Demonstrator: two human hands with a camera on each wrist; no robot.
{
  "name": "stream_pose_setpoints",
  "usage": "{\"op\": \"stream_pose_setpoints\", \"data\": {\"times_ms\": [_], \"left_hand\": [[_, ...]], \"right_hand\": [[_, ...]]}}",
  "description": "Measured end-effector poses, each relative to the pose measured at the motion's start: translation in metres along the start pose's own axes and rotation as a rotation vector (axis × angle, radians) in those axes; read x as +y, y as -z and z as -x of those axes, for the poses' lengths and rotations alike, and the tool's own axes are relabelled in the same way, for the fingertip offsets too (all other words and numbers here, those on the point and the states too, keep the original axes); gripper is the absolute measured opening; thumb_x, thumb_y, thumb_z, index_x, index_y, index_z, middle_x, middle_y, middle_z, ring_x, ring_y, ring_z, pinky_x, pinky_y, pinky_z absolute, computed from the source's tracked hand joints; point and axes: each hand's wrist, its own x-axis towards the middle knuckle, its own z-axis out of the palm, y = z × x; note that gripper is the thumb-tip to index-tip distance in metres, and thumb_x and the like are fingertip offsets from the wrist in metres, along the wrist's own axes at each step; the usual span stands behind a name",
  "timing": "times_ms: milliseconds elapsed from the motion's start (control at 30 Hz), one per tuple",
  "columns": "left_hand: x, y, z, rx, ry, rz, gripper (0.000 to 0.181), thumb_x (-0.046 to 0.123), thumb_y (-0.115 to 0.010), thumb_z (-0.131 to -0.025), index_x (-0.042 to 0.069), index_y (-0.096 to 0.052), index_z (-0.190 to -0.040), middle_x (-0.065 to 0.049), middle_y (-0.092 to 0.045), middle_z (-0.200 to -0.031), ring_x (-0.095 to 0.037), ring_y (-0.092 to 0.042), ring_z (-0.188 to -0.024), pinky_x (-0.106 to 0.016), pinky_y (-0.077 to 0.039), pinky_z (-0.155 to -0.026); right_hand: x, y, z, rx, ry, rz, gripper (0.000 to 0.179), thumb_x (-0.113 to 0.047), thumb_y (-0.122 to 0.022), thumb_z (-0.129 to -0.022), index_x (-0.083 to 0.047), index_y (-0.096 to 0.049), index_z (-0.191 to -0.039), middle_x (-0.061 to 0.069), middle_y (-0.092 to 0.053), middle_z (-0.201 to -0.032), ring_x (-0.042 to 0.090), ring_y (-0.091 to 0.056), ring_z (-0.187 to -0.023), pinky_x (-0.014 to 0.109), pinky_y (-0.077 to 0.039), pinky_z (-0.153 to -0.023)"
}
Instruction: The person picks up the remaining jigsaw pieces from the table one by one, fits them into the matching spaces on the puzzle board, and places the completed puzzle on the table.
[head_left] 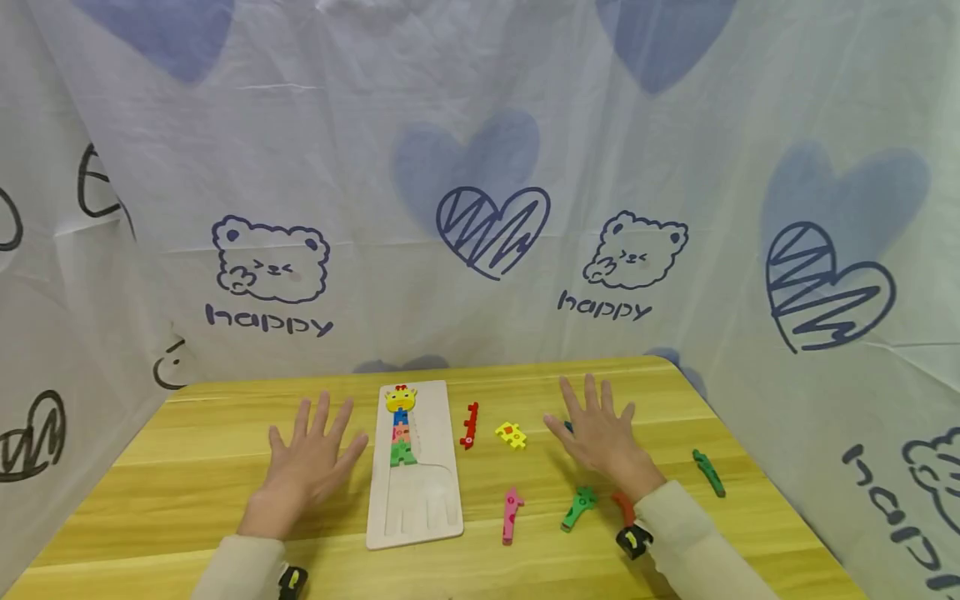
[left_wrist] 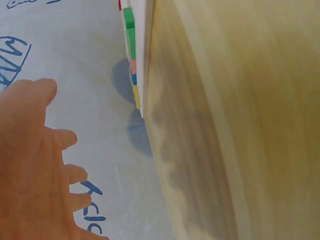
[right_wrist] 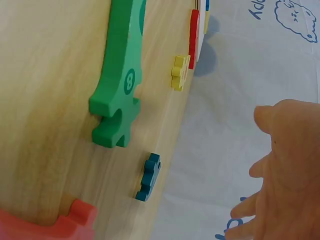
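From my end: left hand [head_left: 306,458] spread, holding nothing, left of the pale wooden puzzle tray [head_left: 434,425] | right hand [head_left: 600,435] spread too, empty, right of tray | yellow giraffe-head piece [head_left: 401,401] sits in tray's far end, so I'd guess mid-assembly | next move probably needs a pinch on the chunky yellow jigsaw piece [head_left: 512,434], right of tray

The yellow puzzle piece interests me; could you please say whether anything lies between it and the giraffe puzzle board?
Yes: in the head view, the red puzzle piece lies between the yellow puzzle piece and the giraffe puzzle board, touching neither. It is low, so lifting over should probably work.
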Motion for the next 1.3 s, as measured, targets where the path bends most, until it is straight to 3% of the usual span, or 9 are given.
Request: {"op": "stream_pose_setpoints", "data": {"times_ms": [233, 467, 633, 867, 1300], "left_hand": [[-0.005, -0.008, -0.006, -0.031, -0.072, -0.018, 0.076, 0.064, -0.033, -0.106, 0.016, -0.026, -0.165, -0.025, -0.011, -0.172, -0.054, -0.01, -0.157, -0.087, -0.005, -0.113], [-0.008, -0.012, -0.012, -0.054, -0.158, -0.036, 0.067, 0.053, -0.043, -0.107, 0.016, -0.034, -0.162, -0.022, -0.023, -0.17, -0.052, -0.024, -0.154, -0.084, -0.016, -0.115], [-0.01, -0.013, -0.016, -0.106, -0.204, -0.06, 0.066, 0.052, -0.044, -0.107, 0.015, -0.038, -0.16, -0.023, -0.028, -0.168, -0.052, -0.027, -0.153, -0.084, -0.019, -0.114], [-0.012, -0.017, -0.021, -0.172, -0.236, -0.096, 0.068, 0.056, -0.044, -0.106, 0.017, -0.038, -0.161, -0.02, -0.028, -0.169, -0.05, -0.027, -0.154, -0.083, -0.018, -0.116], [0.0, -0.015, -0.017, -0.211, -0.272, -0.079, 0.072, 0.057, -0.049, -0.104, 0.013, -0.04, -0.159, -0.019, -0.031, -0.169, -0.049, -0.03, -0.154, -0.082, -0.019, -0.117]], "right_hand": [[-0.006, -0.002, -0.002, -0.065, 0.087, -0.018, 0.07, -0.047, -0.044, -0.108, -0.014, -0.021, -0.166, 0.032, -0.014, -0.169, 0.058, -0.015, -0.155, 0.085, -0.024, -0.112], [-0.02, -0.001, -0.003, -0.109, 0.111, -0.049, 0.07, -0.046, -0.046, -0.108, -0.017, -0.02, -0.166, 0.027, -0.009, -0.171, 0.055, -0.011, -0.157, 0.083, -0.02, -0.115], [-0.026, 0.0, -0.004, -0.109, 0.117, -0.052, 0.071, -0.048, -0.046, -0.108, -0.018, -0.02, -0.166, 0.026, -0.009, -0.171, 0.054, -0.011, -0.157, 0.083, -0.019, -0.116], [-0.027, 0.001, -0.005, -0.105, 0.117, -0.045, 0.071, -0.047, -0.047, -0.108, -0.019, -0.02, -0.166, 0.026, -0.009, -0.172, 0.054, -0.011, -0.157, 0.083, -0.02, -0.115], [-0.033, 0.002, -0.009, -0.098, 0.131, -0.065, 0.074, -0.048, -0.05, -0.106, -0.019, -0.02, -0.167, 0.024, -0.006, -0.173, 0.053, -0.01, -0.157, 0.084, -0.019, -0.115]]}}
